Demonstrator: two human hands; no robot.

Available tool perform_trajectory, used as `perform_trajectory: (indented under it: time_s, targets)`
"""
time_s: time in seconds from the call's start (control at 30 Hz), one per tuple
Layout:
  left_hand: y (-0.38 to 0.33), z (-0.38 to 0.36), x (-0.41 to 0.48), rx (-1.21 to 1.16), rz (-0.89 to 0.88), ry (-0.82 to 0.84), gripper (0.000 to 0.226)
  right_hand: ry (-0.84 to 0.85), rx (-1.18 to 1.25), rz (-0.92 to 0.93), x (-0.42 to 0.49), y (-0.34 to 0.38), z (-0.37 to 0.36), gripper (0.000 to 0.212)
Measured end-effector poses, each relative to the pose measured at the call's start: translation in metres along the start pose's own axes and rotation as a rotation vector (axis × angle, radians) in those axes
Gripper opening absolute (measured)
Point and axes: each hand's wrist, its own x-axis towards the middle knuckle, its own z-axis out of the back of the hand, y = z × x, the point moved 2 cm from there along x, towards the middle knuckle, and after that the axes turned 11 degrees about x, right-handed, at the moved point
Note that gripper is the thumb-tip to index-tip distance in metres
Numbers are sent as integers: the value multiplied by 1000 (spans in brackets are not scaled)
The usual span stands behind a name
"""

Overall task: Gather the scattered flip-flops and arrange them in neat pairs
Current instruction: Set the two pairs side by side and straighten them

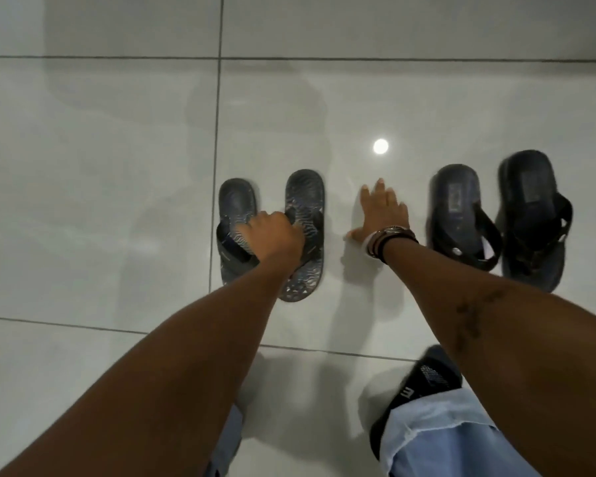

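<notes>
Two dark patterned flip-flops lie side by side on the pale tiled floor, the left one (236, 201) a little lower than the right one (305, 194). My left hand (272, 232) rests over both, its fingers curled around their straps. To the right stands a second pair: a dark blue flip-flop (458, 201) and a darker one (530, 201) beside it. My right hand (381, 210), with bracelets on the wrist, is spread flat on the floor between the two pairs and holds nothing.
My foot in a black sock (424, 383) and light blue trouser legs (441, 438) show at the bottom. A bright lamp reflection (380, 146) shines on the glossy tiles (100, 166). Grout lines cross the floor.
</notes>
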Motion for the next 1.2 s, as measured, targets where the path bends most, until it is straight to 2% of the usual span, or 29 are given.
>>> perform_trajectory:
  time_s: [0.07,0.17,0.23,0.33,0.43,0.57,0.73,0.83,1.03,1.2]
  targets:
    - [-3,2,2,-96,74,-5,37,-16,-45,-42,1,5,-8,112]
    - [5,4,-1,-166,226,22,64,-25,-79,-55,-3,6,-9,115]
    - [13,3,-2,-121,259,113,71,-17,-101,-49,-4,3,-7,115]
    - [18,0,1,-77,214,197,41,-14,-116,-48,-3,1,-4,115]
    - [18,4,5,-167,242,207,19,-10,-111,-67,-2,4,-6,117]
    - [22,8,0,-355,334,278,19,-10,-107,-75,-2,5,-6,118]
    - [32,6,-7,-246,306,368,30,-8,-123,-80,-2,7,-4,119]
    - [34,6,-5,-193,274,358,26,-13,-114,-84,-2,7,-4,120]
    - [32,10,4,-320,309,329,16,0,-90,-89,-1,6,-5,119]
    - [40,10,4,-379,319,433,25,7,-98,-89,-1,6,-5,119]
